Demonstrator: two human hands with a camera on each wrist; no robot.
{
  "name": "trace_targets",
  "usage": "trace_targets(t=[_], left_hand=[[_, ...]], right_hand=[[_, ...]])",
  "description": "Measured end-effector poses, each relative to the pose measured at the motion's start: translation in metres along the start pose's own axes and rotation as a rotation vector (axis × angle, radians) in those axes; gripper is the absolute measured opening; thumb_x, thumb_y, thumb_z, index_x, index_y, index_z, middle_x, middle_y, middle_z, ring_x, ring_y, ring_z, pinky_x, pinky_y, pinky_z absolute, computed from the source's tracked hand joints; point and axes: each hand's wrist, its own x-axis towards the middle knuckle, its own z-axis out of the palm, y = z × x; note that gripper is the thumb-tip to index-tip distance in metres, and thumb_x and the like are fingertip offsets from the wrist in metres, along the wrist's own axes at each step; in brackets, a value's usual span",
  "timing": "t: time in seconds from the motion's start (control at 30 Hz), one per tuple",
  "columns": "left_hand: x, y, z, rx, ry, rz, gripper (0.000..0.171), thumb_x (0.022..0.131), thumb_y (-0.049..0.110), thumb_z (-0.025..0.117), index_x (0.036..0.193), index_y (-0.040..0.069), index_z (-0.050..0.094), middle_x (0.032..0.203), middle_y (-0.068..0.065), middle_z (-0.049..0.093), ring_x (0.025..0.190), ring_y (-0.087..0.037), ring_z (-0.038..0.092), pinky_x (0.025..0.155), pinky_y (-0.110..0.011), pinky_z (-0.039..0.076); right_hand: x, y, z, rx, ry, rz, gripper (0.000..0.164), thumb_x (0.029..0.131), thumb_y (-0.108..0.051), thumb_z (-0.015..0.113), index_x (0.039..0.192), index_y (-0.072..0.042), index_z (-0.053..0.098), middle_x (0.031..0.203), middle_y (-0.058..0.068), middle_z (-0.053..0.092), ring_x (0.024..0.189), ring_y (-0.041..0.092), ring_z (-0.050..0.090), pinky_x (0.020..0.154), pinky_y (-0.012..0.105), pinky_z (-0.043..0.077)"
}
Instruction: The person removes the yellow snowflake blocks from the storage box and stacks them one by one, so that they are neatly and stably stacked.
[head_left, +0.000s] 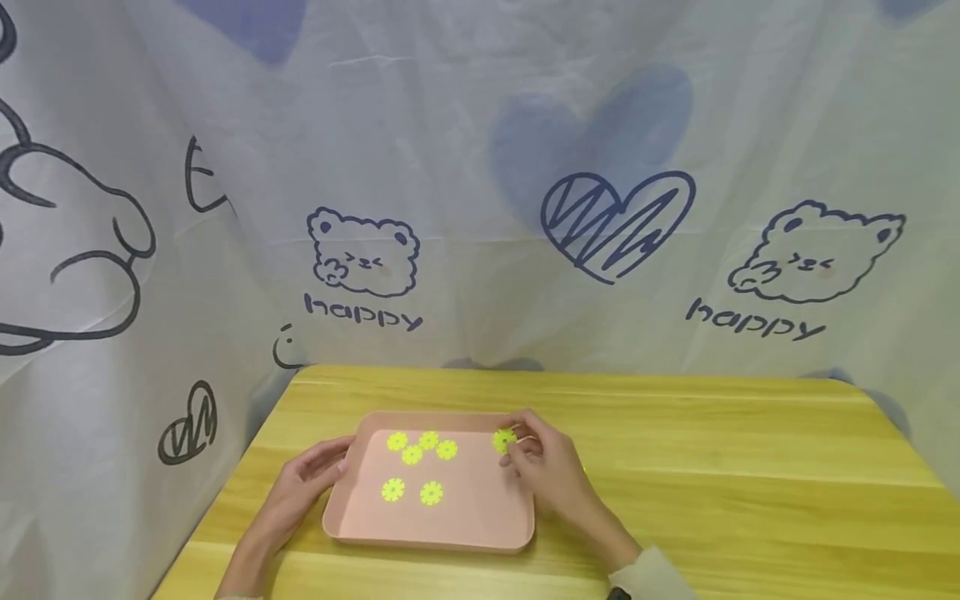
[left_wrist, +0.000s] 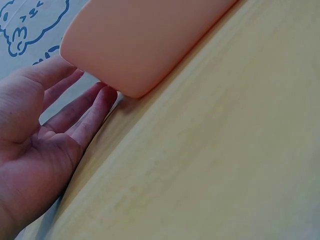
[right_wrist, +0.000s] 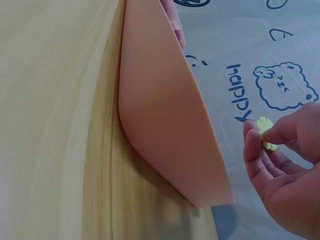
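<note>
R hand [head_left: 551, 472] has thumb + fingers clamped on one yellow flower-shaped piece [head_left: 503, 436], held up over the far R corner of the pink tray [head_left: 480, 504]. Just R of that hand, a yellow bit [head_left: 585, 470] peeks out, mostly hidden, so can't ID it. L of the R fingers, in the tray: cluster of 4 yellow pieces [head_left: 412, 454]; also to their L but nearer the person, a pair of the same [head_left: 431, 493]. Farther L, L hand [head_left: 296, 487] grips the tray's L end, fingers at rim + base, prob. to steady it. Step in hand, I'd judge: moving a single piece, in or out unclear. Next move prob. calls for keeping the pinch light and the tray still. Beyond all fingers: rest of the wood counter [head_left: 720, 467], then the printed sheet [head_left: 450, 167] behind.
</note>
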Motion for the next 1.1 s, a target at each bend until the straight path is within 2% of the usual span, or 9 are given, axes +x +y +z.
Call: trace_targets(t=[0.17,0.3,0.4,0.57,0.73,0.87,1.1], left_hand=[[0.002,0.001,0.000,-0.008,-0.002,-0.009,0.052,0.102,0.019,0.067,0.146,-0.004,0.051,0.148,-0.021,0.054,0.119,-0.001,0.060,0.099,-0.019,0.050],[0.005,0.001,0.000,-0.002,0.011,-0.002,0.051,0.102,0.018,0.067,0.145,-0.004,0.052,0.145,-0.015,0.058,0.119,0.000,0.061,0.099,-0.019,0.051],[0.007,0.001,0.000,0.000,0.013,0.005,0.051,0.102,0.020,0.067,0.145,-0.003,0.053,0.144,-0.012,0.059,0.120,0.000,0.060,0.099,-0.019,0.051],[0.005,0.000,0.000,0.007,0.016,-0.013,0.050,0.102,0.020,0.067,0.145,-0.003,0.053,0.146,-0.017,0.056,0.119,-0.001,0.061,0.099,-0.019,0.051],[0.001,-0.003,-0.001,0.010,0.020,-0.012,0.050,0.102,0.018,0.067,0.144,-0.003,0.054,0.146,-0.021,0.055,0.118,-0.001,0.061,0.098,-0.019,0.051],[0.002,-0.003,0.000,-0.001,0.013,0.001,0.049,0.102,0.017,0.067,0.144,-0.003,0.054,0.147,-0.021,0.055,0.119,-0.001,0.061,0.099,-0.020,0.051],[0.003,-0.005,0.000,-0.002,0.007,0.015,0.048,0.102,0.016,0.066,0.144,-0.004,0.053,0.147,-0.022,0.054,0.120,-0.001,0.060,0.099,-0.019,0.051]], right_hand=[[-0.003,-0.001,-0.009,0.010,0.013,0.001,0.033,0.097,0.009,0.057,0.120,-0.012,0.068,0.102,0.014,0.064,0.083,0.031,0.072,0.061,0.032,0.061],[-0.004,-0.001,-0.015,0.002,0.015,-0.018,0.034,0.096,0.011,0.058,0.121,-0.009,0.069,0.104,0.014,0.067,0.081,0.027,0.072,0.063,0.035,0.062],[-0.006,-0.001,-0.018,0.005,0.022,-0.032,0.036,0.094,0.013,0.058,0.123,-0.006,0.068,0.108,0.013,0.069,0.083,0.025,0.072,0.067,0.033,0.063],[-0.013,0.004,-0.024,0.010,0.026,-0.033,0.038,0.089,0.014,0.066,0.123,-0.002,0.069,0.114,0.014,0.070,0.087,0.022,0.072,0.075,0.031,0.063],[-0.020,0.009,-0.027,-0.001,0.039,0.007,0.040,0.085,0.009,0.076,0.122,-0.006,0.071,0.117,0.012,0.071,0.090,0.021,0.070,0.079,0.029,0.062],[-0.022,0.010,-0.032,0.000,0.059,0.018,0.040,0.085,0.009,0.078,0.120,-0.010,0.071,0.115,0.011,0.071,0.093,0.024,0.070,0.080,0.028,0.062],[-0.025,0.009,-0.040,-0.012,0.097,0.054,0.039,0.083,0.012,0.077,0.117,-0.008,0.071,0.110,0.010,0.070,0.092,0.024,0.070,0.078,0.027,0.062]])
